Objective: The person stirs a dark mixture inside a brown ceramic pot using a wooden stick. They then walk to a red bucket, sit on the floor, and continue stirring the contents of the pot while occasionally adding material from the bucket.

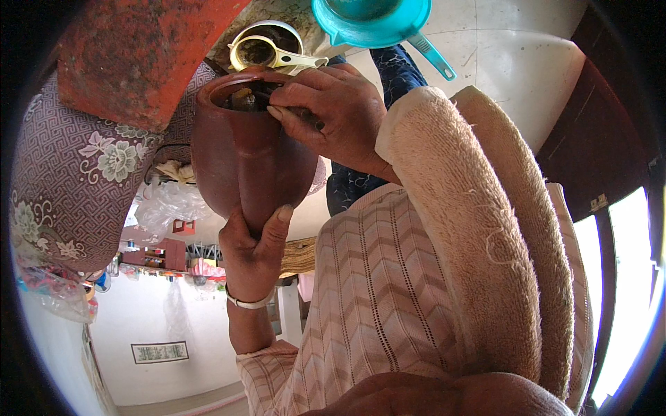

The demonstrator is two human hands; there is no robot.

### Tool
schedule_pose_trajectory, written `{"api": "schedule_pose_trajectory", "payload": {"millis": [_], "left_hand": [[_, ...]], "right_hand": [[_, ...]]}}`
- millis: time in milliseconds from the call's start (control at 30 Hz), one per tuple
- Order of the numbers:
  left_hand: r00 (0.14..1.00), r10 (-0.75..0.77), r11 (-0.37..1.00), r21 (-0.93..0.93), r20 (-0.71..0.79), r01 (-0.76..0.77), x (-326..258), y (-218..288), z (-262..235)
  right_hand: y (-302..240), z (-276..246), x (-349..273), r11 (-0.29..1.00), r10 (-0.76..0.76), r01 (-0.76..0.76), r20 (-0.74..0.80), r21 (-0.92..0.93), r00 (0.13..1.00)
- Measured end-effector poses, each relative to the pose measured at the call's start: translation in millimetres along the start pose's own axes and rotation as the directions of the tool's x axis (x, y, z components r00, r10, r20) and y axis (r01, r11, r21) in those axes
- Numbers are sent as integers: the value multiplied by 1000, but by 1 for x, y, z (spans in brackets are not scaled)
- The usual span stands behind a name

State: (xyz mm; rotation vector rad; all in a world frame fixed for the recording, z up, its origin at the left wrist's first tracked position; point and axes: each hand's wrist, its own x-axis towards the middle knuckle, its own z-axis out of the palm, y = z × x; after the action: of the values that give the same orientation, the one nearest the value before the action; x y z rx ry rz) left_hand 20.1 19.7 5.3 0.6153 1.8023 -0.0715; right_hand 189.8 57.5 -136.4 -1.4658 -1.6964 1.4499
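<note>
A brown glazed clay pot (216,156) is tilted in front of me, its wide mouth facing away and up. Wrapped around the pot's thick handle is my left hand (253,243), with a pale bracelet at the wrist. At the rim, the fingers of my right hand (333,111) are closed on a thin dark stick-like utensil (320,125), whose far part goes into the mouth. Inside the pot a wet, brownish lump (243,99) shows; the rest of the contents is hidden by the rim and my fingers.
Beyond the pot, a cream-handled strainer (284,59) rests over a round metal-rimmed bowl (295,38). A turquoise plastic dipper (423,48) is at the top. On the left are a worn red surface (139,55), a patterned cloth (62,159) and clear plastic bags (170,204).
</note>
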Motion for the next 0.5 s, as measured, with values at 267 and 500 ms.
{"api": "schedule_pose_trajectory", "payload": {"millis": [267,500], "left_hand": [[1000,7,1000,-6,13,-7,1,1,0],[1000,-18,999,-41,14,18,-1,-7,-1]], "right_hand": [[-2,-4,-2,994,111,-107,155,-34,982],[-3,-1,-2,993,108,-93,225,-74,968]]}}
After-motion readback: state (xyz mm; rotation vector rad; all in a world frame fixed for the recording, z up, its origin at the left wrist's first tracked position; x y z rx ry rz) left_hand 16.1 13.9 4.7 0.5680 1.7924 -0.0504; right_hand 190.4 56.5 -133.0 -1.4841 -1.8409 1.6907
